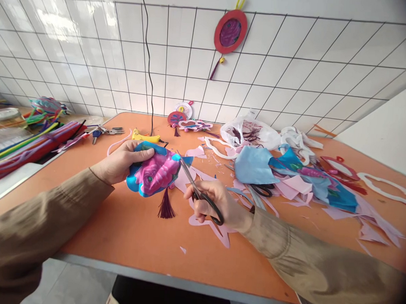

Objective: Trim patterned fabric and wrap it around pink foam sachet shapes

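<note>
- Here's the orange surface (128, 238), wide and busy, pink scraps (292, 187) crowding its right half and lying beneath the right hand (217, 204).
- Over at the right, light-blue cloth (254, 165) spreads across those scraps, just in front of a clear plastic bag (271, 136); at far left, a bundle of coloured strips (52, 141).
- Up on the tiled wall, one round red ornament (230, 32) hangs.
- Now the grip! Left hand (117, 164) pinches the blue-and-pink fish piece (157, 170), thumb on top, lifted above the surface.
- Right hand's grip is closed around black-handled scissors (189, 174), blades right at the piece's right edge; how far apart they stand, I can't tell.
- Count them: two pairs of scissors, one held, one lying by the cloth; one yellow tool (146, 136); one dark tassel (167, 206) dangling below the piece.
</note>
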`<move>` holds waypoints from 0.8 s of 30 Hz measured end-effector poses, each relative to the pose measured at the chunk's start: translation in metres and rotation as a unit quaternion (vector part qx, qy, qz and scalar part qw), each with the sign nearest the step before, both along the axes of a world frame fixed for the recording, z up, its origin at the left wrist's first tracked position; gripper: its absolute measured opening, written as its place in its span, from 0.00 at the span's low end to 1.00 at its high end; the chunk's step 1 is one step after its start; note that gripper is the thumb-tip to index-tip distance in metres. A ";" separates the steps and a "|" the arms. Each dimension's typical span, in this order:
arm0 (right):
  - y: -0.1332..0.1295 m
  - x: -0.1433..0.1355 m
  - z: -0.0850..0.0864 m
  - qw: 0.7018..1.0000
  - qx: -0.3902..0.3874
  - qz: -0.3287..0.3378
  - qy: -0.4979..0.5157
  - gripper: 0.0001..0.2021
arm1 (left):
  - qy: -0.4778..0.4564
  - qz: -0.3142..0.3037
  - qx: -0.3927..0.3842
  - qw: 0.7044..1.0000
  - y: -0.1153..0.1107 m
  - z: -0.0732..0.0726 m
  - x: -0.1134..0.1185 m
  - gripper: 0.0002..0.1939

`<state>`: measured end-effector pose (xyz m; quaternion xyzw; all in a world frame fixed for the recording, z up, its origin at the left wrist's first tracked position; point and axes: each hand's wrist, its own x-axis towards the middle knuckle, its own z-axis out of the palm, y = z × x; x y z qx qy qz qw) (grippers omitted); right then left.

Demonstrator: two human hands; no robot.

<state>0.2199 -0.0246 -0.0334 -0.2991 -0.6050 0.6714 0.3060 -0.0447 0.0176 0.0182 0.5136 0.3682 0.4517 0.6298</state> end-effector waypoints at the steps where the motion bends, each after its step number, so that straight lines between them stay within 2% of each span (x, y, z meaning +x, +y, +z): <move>1: 0.000 0.000 0.001 1.000 -0.007 0.006 0.003 0.24 | -0.001 -0.005 0.003 1.000 -0.001 0.000 0.001 0.12; 9: -0.002 -0.002 0.003 1.000 -0.026 0.014 0.003 0.27 | 0.021 -0.034 0.001 0.999 -0.007 0.002 0.007 0.17; 15: -0.003 -0.003 0.002 1.000 -0.027 0.006 0.014 0.27 | 0.030 -0.038 0.008 0.999 -0.007 0.001 0.007 0.16; 24: -0.002 -0.004 -0.003 0.999 0.038 0.000 -0.012 0.27 | 0.017 -0.043 -0.006 0.999 -0.006 0.001 0.006 0.16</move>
